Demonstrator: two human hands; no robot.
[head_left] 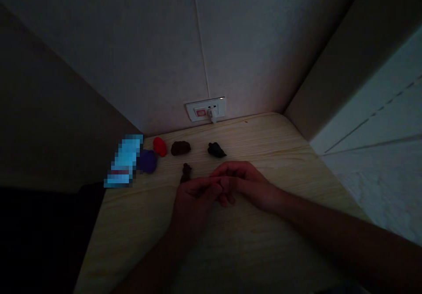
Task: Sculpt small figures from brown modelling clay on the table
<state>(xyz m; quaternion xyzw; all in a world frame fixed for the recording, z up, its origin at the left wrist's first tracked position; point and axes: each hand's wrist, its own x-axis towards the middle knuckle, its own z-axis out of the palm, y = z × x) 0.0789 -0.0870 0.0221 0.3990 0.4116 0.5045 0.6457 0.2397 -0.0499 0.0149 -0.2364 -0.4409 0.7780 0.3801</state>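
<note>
My left hand [194, 201] and my right hand [245, 182] meet above the wooden tabletop [250, 245], their fingertips pressed together. Both are closed; whatever is pinched between them is too dark and hidden to make out. Just beyond my left hand is a small dark brown lumpy piece [186, 171], partly covered by the hand. Farther back lie a brown oblong lump [180, 148] and a black lump with a pointed end [216, 150]. To the left are a red lump [160, 146] and a purple-blue rounded lump [147, 161]. They look like modelling clay.
A bright, pixelated screen-like object [124, 162] stands at the table's left edge. A wall socket [206, 109] with a white plug [212, 114] sits low on the wall behind the table. Walls border the back and left; a white panel [379, 100] is at right. The light is dim.
</note>
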